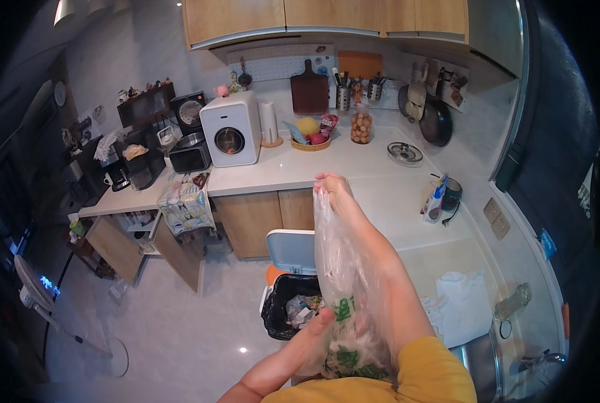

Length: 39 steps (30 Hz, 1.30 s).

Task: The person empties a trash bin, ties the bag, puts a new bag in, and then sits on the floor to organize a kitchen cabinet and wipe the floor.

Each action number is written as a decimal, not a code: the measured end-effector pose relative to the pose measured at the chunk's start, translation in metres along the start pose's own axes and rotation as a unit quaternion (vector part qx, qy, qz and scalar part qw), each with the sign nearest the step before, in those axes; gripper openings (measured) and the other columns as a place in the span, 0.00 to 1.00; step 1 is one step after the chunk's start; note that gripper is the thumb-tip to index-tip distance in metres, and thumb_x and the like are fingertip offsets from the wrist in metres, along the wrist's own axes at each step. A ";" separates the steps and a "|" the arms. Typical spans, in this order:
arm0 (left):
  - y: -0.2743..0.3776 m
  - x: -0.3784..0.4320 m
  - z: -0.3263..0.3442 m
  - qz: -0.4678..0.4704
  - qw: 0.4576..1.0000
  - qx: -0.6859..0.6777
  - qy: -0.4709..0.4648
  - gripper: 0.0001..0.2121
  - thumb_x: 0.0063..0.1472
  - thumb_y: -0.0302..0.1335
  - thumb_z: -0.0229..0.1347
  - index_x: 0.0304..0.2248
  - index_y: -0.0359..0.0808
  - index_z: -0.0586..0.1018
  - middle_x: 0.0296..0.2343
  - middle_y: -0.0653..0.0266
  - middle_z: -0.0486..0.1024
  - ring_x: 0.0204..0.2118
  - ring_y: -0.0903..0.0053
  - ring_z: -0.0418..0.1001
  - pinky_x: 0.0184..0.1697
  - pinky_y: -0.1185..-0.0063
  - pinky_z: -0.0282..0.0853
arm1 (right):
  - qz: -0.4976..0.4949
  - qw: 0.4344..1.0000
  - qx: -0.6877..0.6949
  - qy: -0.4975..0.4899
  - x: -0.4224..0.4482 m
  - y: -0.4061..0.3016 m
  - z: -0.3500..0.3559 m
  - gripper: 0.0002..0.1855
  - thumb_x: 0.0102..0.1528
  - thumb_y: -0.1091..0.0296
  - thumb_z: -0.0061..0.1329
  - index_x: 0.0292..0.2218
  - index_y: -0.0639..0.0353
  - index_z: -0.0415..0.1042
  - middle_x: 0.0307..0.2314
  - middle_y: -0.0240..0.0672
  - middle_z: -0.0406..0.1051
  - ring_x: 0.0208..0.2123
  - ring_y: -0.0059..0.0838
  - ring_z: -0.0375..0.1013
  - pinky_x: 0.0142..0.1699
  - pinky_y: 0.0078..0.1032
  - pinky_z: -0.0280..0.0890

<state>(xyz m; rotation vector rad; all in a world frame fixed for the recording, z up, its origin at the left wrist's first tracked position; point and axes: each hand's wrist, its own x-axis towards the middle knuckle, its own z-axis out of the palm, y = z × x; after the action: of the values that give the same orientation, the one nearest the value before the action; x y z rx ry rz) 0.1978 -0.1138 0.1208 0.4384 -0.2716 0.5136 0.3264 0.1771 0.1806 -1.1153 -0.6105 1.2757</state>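
A clear plastic bag with green print (348,302) hangs stretched before my chest. My right hand (334,186), arm extended, grips the gathered top end of it over the counter's edge. Lower down, my left hand (320,325) lies against the bag's left side with the thumb showing; its fingers are hidden, so their grip cannot be told. Just beyond stands a trash bin lined with a black bag (280,305), its blue-grey lid (291,249) raised. Crumpled waste (302,310) lies inside the bin, partly covered by the bag and my left hand.
Along the white counter (300,174) stand a white appliance (230,130), a fruit basket (311,145), a glass jar (361,126) and a glass lid (405,152). White cloths (464,307) lie near the sink (479,367). Cabinet doors (176,252) hang ajar; a fan (33,287) stands left.
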 end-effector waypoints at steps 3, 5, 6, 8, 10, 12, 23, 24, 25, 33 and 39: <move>0.003 -0.008 -0.036 -0.097 0.995 -0.035 0.011 0.38 0.40 0.36 0.65 0.50 0.34 0.61 0.39 0.58 0.69 0.42 0.70 0.67 0.46 0.73 0.64 | -0.006 0.999 -0.004 -0.045 0.004 0.010 0.008 0.10 0.45 0.88 0.37 0.29 0.66 0.66 0.19 0.45 0.65 0.16 0.30 0.64 0.20 0.23 0.62; 0.004 -0.014 -0.049 -0.061 0.993 0.065 0.077 0.38 0.39 0.33 0.64 0.50 0.33 0.61 0.41 0.58 0.68 0.43 0.70 0.67 0.47 0.74 0.63 | -0.009 0.999 -0.017 -0.050 -0.002 0.012 0.017 0.10 0.45 0.87 0.37 0.30 0.65 0.66 0.19 0.43 0.65 0.16 0.29 0.64 0.19 0.23 0.61; 0.004 -0.013 -0.048 -0.028 0.977 0.164 0.137 0.38 0.38 0.30 0.64 0.50 0.33 0.61 0.42 0.59 0.68 0.44 0.71 0.67 0.47 0.75 0.63 | -0.017 0.999 -0.018 -0.047 -0.003 0.012 0.018 0.10 0.45 0.87 0.37 0.31 0.65 0.65 0.19 0.43 0.65 0.15 0.29 0.64 0.19 0.24 0.60; 0.007 -0.011 -0.044 -0.012 0.980 0.163 0.115 0.39 0.38 0.29 0.64 0.51 0.32 0.60 0.41 0.60 0.68 0.44 0.72 0.66 0.47 0.77 0.63 | -0.023 0.999 -0.019 -0.042 -0.005 0.006 0.018 0.11 0.45 0.86 0.37 0.31 0.65 0.65 0.18 0.42 0.65 0.15 0.29 0.64 0.19 0.24 0.59; 0.018 -0.004 -0.001 -0.012 0.993 0.098 0.060 0.41 0.36 0.27 0.63 0.52 0.30 0.57 0.46 0.58 0.63 0.47 0.70 0.64 0.50 0.74 0.60 | -0.062 0.998 -0.004 -0.031 -0.004 -0.001 0.013 0.11 0.45 0.86 0.36 0.32 0.66 0.65 0.18 0.42 0.65 0.14 0.29 0.63 0.18 0.25 0.58; 0.005 -0.002 -0.002 0.004 0.997 0.071 0.009 0.42 0.36 0.28 0.63 0.52 0.30 0.56 0.46 0.57 0.63 0.48 0.69 0.63 0.52 0.71 0.58 | -0.084 0.996 0.011 -0.017 -0.003 -0.011 0.011 0.11 0.45 0.86 0.36 0.32 0.67 0.65 0.18 0.42 0.65 0.14 0.29 0.64 0.18 0.25 0.58; 0.011 -0.026 -0.022 -0.079 0.985 0.145 0.047 0.33 0.40 0.28 0.63 0.47 0.32 0.63 0.17 0.68 0.66 0.24 0.76 0.67 0.54 0.75 0.52 | -0.156 0.984 -0.084 0.030 -0.010 -0.035 -0.079 0.16 0.42 0.89 0.39 0.34 0.64 0.66 0.18 0.39 0.66 0.16 0.25 0.65 0.20 0.22 0.60; 0.009 -0.027 -0.021 -0.102 0.967 0.204 0.112 0.25 0.41 0.26 0.61 0.42 0.32 0.67 0.19 0.67 0.67 0.22 0.78 0.67 0.43 0.80 0.57 | -0.162 0.979 -0.124 0.011 -0.008 -0.036 -0.092 0.16 0.41 0.87 0.42 0.34 0.62 0.66 0.17 0.38 0.65 0.16 0.26 0.65 0.20 0.22 0.60; 0.012 -0.024 -0.014 -0.123 0.941 0.261 0.179 0.18 0.42 0.24 0.58 0.36 0.32 0.71 0.20 0.67 0.68 0.21 0.80 0.66 0.33 0.84 0.62 | -0.160 0.979 -0.125 0.011 -0.011 -0.035 -0.101 0.16 0.41 0.87 0.42 0.34 0.62 0.66 0.17 0.38 0.65 0.16 0.26 0.65 0.20 0.22 0.60; 0.024 -0.029 -0.019 -0.050 0.929 0.217 0.297 0.09 0.40 0.17 0.53 0.26 0.33 0.72 0.22 0.64 0.68 0.31 0.71 0.71 0.35 0.81 0.64 | -0.535 0.656 -0.522 -0.108 -0.149 -0.024 -0.105 0.08 0.41 0.69 0.54 0.27 0.58 0.70 0.28 0.35 0.69 0.35 0.37 0.66 0.41 0.29 0.59; 0.021 -0.034 -0.028 -0.065 0.919 0.292 0.258 0.14 0.46 0.25 0.51 0.35 0.31 0.71 0.27 0.60 0.70 0.32 0.72 0.70 0.36 0.79 0.65 | -0.485 0.656 -0.475 -0.331 -0.229 0.008 -0.080 0.17 0.39 0.65 0.58 0.33 0.55 0.71 0.26 0.30 0.68 0.35 0.31 0.64 0.45 0.28 0.53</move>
<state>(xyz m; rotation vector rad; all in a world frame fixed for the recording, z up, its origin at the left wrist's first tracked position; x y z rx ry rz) 0.1626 -0.0979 0.0912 0.8736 0.4348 0.5572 0.3369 -0.0656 0.1906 -0.7763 -2.2665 0.2504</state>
